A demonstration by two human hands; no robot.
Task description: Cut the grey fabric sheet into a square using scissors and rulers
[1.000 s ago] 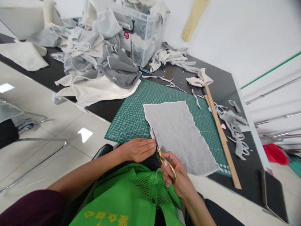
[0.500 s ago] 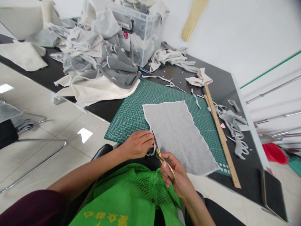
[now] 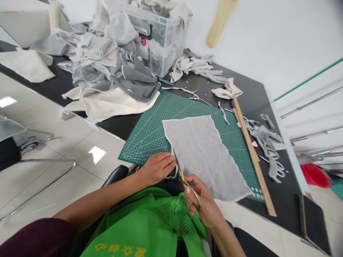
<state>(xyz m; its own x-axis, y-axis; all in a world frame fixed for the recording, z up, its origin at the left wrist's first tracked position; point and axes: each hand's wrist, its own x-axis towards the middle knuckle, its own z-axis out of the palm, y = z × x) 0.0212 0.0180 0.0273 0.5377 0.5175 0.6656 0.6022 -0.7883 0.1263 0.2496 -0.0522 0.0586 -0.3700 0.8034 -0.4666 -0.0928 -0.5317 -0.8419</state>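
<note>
A grey piece of cloth (image 3: 203,153) with wavy edges lies on the green cutting mat (image 3: 144,132), its lower part reaching over the table's near edge. My right hand (image 3: 199,196) is closed around the gold handles of the scissors (image 3: 184,181), whose blades point up and left along the cloth's left edge. At that edge, beside the blades, my left hand (image 3: 158,167) pinches the narrow strip being parted from the cloth. A loop of the strip hangs just below my left fingertips. The fingertips partly hide where strip and blades meet.
A wooden ruler (image 3: 253,153) lies along the mat's right side, with cloth scraps (image 3: 268,139) beyond it. Piled cloths (image 3: 115,71) and a clear plastic bin (image 3: 163,43) stand at the back left. A dark flat device (image 3: 316,221) is at the lower right.
The scissors and my right hand have shifted very slightly down and right. My left hand stays at the cloth's edge, its wrist a little lower.
</note>
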